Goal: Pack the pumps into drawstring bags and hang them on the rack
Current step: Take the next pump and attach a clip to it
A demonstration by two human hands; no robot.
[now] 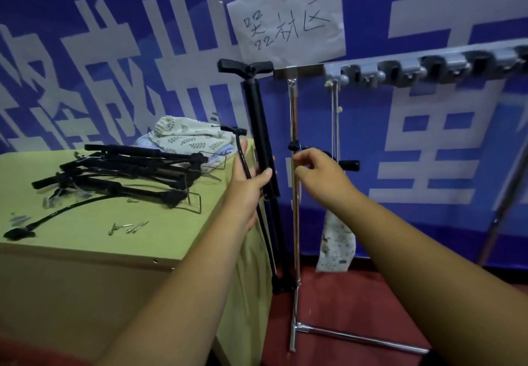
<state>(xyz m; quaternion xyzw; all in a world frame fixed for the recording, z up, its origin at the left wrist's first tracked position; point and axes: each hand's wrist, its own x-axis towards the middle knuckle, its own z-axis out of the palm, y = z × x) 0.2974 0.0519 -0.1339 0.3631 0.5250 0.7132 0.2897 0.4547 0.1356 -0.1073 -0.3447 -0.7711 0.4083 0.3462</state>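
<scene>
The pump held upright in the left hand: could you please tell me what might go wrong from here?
1. The left hand alone grips the pump and its hose; it could swing into the rack pole.
2. The right hand is at that pole; the rack stands on a thin foot, so a tug might tip it and the hanging bag.
3. Small metal fittings lie loose on the table and could be swept off.

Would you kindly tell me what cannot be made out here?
All in the head view:
What the right hand pinches, if anything: its fingers hide it.
The rack's right end: cut off by the frame edge.
The hanging bag's top: behind the right forearm.
The metal pieces on the table: too small.
</scene>
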